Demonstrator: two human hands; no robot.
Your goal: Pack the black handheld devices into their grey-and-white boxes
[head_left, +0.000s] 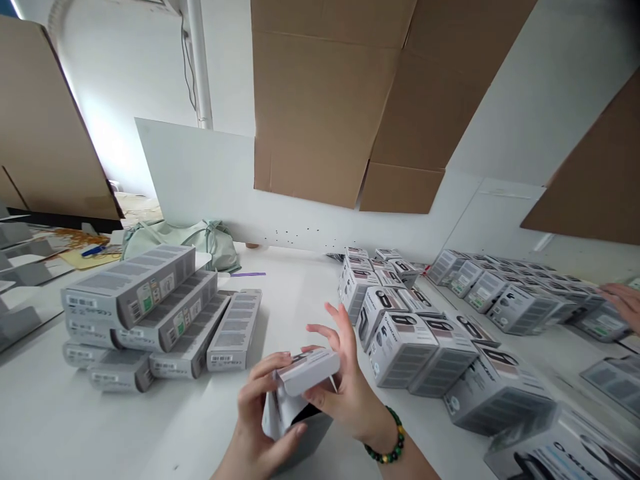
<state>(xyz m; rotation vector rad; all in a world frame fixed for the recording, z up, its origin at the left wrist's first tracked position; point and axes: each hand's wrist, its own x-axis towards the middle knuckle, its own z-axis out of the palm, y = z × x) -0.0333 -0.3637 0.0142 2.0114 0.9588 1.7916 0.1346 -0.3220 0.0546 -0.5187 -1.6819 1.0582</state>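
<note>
Low in the middle of the head view is a small grey and white cardboard box (310, 430), its top flap raised and a dark opening showing beneath. My left hand (260, 407) is closed round the left side of this box, thumb along the near side. At the raised flap (311, 375) is my right hand (353, 387), thumb against the flap's right part, some fingers lifted and spread above. A beaded bracelet (393, 447) circles the right wrist. What lies inside the box is hidden.
Stacked grey boxes (135, 293) lie on the white table (185, 433) at left. Rows of upright boxes (400, 347) stand close to my right hand, with more boxes (525, 303) beyond. Another person's hand (623, 303) is at far right. A pale green bag (200, 240) rests behind.
</note>
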